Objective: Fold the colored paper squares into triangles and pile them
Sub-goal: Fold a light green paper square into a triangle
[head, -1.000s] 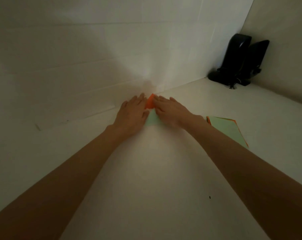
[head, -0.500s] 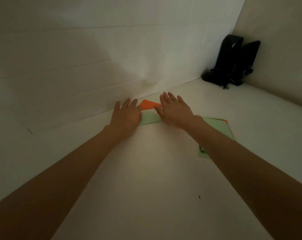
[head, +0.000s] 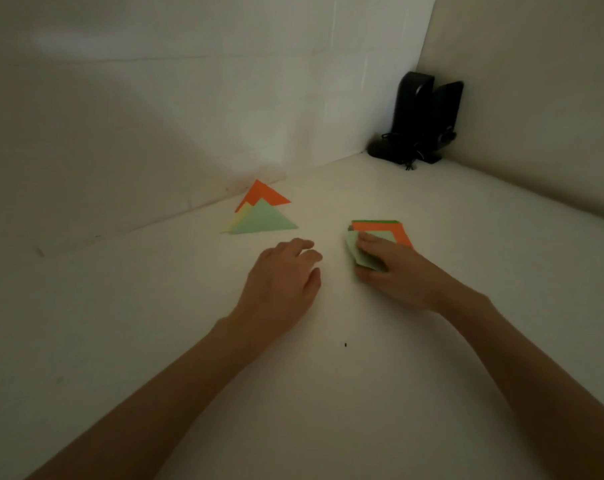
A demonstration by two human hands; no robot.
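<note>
Top pale-green paper square pinched by right hand; left hand loosely curled, empty; 3 flat triangles near worktop back edge.

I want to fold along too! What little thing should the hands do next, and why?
Probably the right hand should pull the light green square off the stack of squares toward the left hand. It seems to pinch that top sheet, skewed off the orange one beneath; the left hand holds nothing, and no square lies ready for folding.
</note>
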